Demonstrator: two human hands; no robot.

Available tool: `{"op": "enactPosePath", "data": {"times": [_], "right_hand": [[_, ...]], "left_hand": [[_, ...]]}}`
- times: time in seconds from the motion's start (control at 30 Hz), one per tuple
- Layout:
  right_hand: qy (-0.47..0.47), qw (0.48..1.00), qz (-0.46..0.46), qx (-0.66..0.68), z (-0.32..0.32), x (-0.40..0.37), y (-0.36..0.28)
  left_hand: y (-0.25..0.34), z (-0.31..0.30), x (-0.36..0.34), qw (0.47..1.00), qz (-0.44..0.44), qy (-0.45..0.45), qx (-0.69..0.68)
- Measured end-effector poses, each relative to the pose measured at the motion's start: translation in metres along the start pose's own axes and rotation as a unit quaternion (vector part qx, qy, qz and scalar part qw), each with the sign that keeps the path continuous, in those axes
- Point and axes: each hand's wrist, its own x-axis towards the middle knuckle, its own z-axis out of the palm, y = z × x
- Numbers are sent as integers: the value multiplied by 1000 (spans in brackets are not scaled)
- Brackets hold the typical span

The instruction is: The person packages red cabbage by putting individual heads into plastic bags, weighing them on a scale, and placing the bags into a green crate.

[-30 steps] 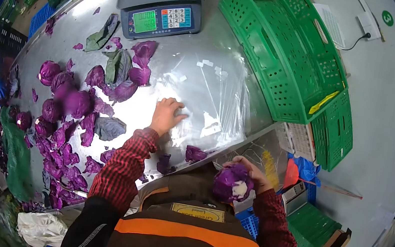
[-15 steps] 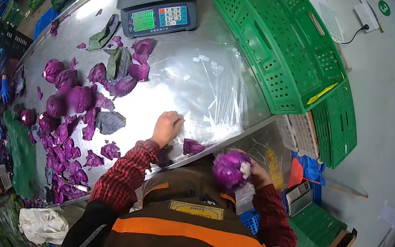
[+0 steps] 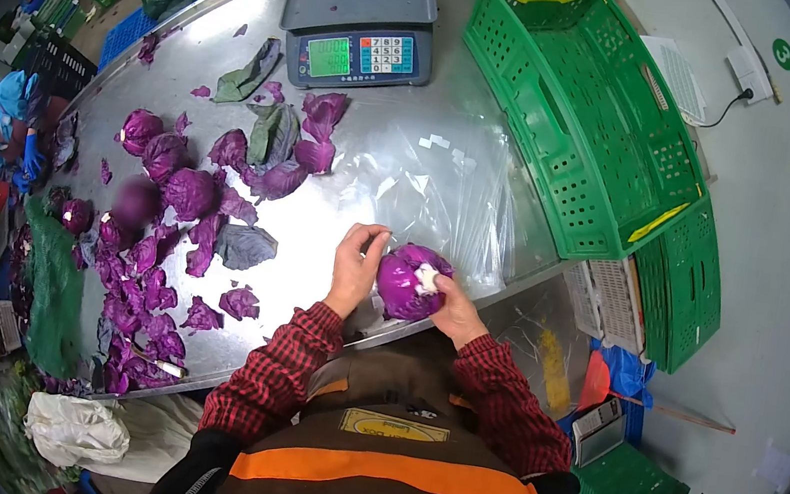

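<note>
My right hand (image 3: 452,308) grips a purple cabbage (image 3: 406,279) with its pale stem end facing right, at the near edge of the steel table (image 3: 240,53). My left hand (image 3: 356,260) pinches a clear plastic bag just left of the cabbage, on the stack of clear bags (image 3: 424,185) spread over the table. Whether the cabbage is partly inside the bag I cannot tell.
A weighing scale (image 3: 360,25) stands at the far side. Several purple cabbages (image 3: 177,181) and loose leaves (image 3: 141,292) cover the table's left half. Green crates (image 3: 586,112) sit at the right, more stacked below. Another person in blue (image 3: 4,116) works at far left.
My right hand has brought the cabbage from near my chest up to the table beside my left hand. My left hand has drawn a bag toward the near edge.
</note>
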Motion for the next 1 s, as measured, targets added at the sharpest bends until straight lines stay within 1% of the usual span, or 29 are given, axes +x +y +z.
{"op": "enactPosePath", "data": {"times": [0.03,0.07,0.1,0.17,0.2,0.23,0.3,0.33,0.37,0.43,0.47,0.5,0.53,0.57,0.6,0.63,0.67,0.7,0.73,0.77,0.8,0.83,0.87,0.9,0.93,0.97,1.0], "right_hand": [[-35,996,46,61,0,0,-3],[-3,994,55,93,1,4,-2],[-5,994,55,90,3,9,1],[103,994,-46,-4,14,16,9],[113,991,-67,-28,19,16,12],[110,991,-67,-29,20,18,17],[162,979,-106,-61,14,25,28],[150,984,-94,8,14,33,28],[148,985,-93,4,12,34,26],[167,982,-36,75,23,35,22],[167,982,-18,85,47,27,15],[164,983,-16,85,51,31,18],[154,983,-13,99,51,37,20],[145,983,-7,114,51,40,23],[144,983,-1,112,50,41,28],[134,985,-15,106,50,42,32],[120,987,-33,103,51,47,36],[106,988,-51,101,51,51,40],[144,984,-2,102,53,53,44],[22,990,68,122,53,44,43],[40,998,-1,41,61,45,49],[53,995,-74,-37,66,47,58],[30,998,-36,39,63,49,62],[11,993,5,113,59,56,63],[56,991,39,119,72,59,64],[110,983,73,125,81,54,67],[105,984,79,119,63,62,80]], "left_hand": [[1,-7,0,999,8,-11,31],[3,-11,-1,998,15,-23,63],[4,-11,-3,998,16,-19,61],[6,-10,-7,998,0,-55,-16],[8,-7,-5,999,-8,-33,-21],[12,-4,-7,999,-6,-30,-20],[26,1,-16,983,136,-114,40],[43,-5,-17,953,236,-176,73],[37,-9,-18,954,236,-171,73],[17,-20,-16,973,141,-34,178],[15,-23,-14,971,130,17,198],[15,-22,-18,971,130,20,200],[20,-15,-26,964,219,-64,139],[32,-9,-31,939,302,-148,77],[43,-4,-34,926,313,-195,80],[40,-2,-35,928,310,-189,84],[33,-1,-32,981,176,-68,52],[26,-1,-29,998,37,55,15],[22,1,-34,998,60,29,22],[12,-2,-49,960,204,-143,131],[46,-14,-49,915,269,-234,187],[47,-24,-55,935,264,-190,144],[25,-32,-61,957,249,-80,126],[20,-47,-70,954,190,22,229],[12,-43,-76,964,87,97,233],[0,-37,-83,959,-22,166,228],[-33,-35,-81,987,-43,85,132]]}}
